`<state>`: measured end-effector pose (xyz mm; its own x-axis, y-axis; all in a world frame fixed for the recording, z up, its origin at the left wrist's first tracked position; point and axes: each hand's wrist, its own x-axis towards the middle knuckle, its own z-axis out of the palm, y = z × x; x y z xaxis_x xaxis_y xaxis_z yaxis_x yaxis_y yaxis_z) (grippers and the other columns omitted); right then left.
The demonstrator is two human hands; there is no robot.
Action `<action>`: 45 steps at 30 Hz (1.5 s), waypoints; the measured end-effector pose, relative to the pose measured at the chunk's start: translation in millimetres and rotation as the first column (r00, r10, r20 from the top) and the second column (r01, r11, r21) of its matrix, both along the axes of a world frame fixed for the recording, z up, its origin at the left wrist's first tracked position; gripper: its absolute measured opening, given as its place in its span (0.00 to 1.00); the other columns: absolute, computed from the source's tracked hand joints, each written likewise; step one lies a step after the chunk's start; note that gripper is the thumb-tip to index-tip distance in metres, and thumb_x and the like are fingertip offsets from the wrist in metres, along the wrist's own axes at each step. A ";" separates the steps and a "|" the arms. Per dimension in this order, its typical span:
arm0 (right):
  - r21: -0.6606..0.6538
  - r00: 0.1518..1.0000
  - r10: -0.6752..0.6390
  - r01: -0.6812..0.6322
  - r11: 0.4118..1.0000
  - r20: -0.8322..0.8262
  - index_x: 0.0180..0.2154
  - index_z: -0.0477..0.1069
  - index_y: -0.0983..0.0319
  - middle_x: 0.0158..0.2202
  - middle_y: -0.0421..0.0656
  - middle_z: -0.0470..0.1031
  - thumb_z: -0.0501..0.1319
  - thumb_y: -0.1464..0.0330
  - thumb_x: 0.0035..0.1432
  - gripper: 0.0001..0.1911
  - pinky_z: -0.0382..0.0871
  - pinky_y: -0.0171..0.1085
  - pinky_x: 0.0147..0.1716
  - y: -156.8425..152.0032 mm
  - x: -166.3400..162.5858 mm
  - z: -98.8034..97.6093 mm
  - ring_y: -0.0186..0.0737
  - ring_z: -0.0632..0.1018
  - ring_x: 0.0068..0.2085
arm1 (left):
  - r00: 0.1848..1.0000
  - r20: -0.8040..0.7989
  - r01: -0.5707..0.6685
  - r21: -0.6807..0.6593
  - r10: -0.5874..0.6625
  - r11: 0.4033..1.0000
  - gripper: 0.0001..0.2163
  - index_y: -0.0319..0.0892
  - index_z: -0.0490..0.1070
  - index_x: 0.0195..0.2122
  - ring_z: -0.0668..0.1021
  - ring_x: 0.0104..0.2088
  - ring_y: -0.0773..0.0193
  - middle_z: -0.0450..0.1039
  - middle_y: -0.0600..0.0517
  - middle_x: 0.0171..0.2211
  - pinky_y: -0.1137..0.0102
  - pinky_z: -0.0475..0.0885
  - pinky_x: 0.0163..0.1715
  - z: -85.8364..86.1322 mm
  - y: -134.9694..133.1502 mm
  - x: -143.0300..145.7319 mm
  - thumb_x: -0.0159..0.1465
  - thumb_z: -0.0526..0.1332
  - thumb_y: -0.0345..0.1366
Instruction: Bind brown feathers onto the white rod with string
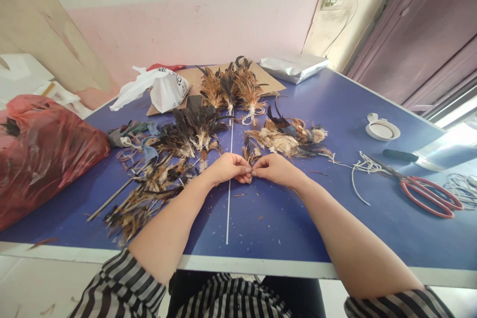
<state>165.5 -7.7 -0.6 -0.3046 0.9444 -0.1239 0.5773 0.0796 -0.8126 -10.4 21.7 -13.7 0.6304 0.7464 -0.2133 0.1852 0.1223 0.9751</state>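
Note:
My left hand [228, 168] and my right hand [275, 169] meet at the middle of the blue table [261, 218], fingers pinched together on a small bunch of brown feathers [249, 155] that pokes up between them. Just beyond my hands lie loose piles of feathers: dark ones [192, 134] to the left and pale brown ones [286, 136] to the right. Tied feather bundles [233, 89] rest on cardboard at the far side. A heap of feathers on thin sticks [145, 196] lies by my left forearm.
Red-handled scissors [428, 194] and white string [363, 169] lie at the right, near a tape roll [382, 130] and a green-handled tool [400, 155]. A red plastic bag [40, 149] bulges at the left edge. A white bag [160, 89] and a silver packet [294, 67] sit at the back.

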 end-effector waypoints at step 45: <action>0.108 0.994 0.104 -0.108 0.988 0.041 0.27 0.74 0.65 0.22 0.37 0.70 0.55 0.70 0.41 0.10 0.59 0.29 0.25 3.7 -1.0 -5.9 0.30 0.67 0.24 | 0.962 -0.249 0.061 0.594 0.111 0.802 0.06 0.38 0.72 0.29 0.73 0.27 0.68 0.73 0.52 0.26 0.76 0.65 0.29 -1.2 -19.4 1.0 0.52 0.57 0.30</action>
